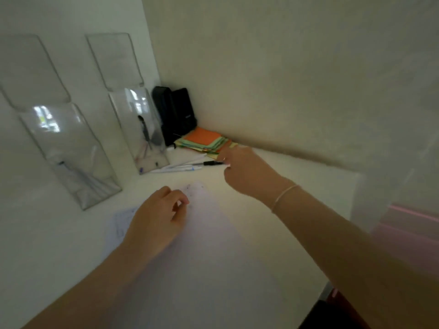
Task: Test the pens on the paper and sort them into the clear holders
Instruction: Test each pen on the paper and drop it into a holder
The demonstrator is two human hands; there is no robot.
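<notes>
Paper [204,224]: thin, limp, slides easily; I pin it flat under my left hand [155,217], whose fingers curl loosely together, holding nothing.
Clear holders [71,148]: rigid plastic, well left of my fingers.
Pens [183,165]: light, stiff, prone to roll; loose just beyond my right hand [244,170]. Take the black pen [212,163] mid-barrel. Right arm outstretched; finger spread I cannot tell.

White desk [273,233] in corner, cream walls [285,67] (dim light).

Dim, greenish, soft all over; window glare on the clear holders [133,119]; wide-angle bending at edges; hands motion-blurred
</notes>
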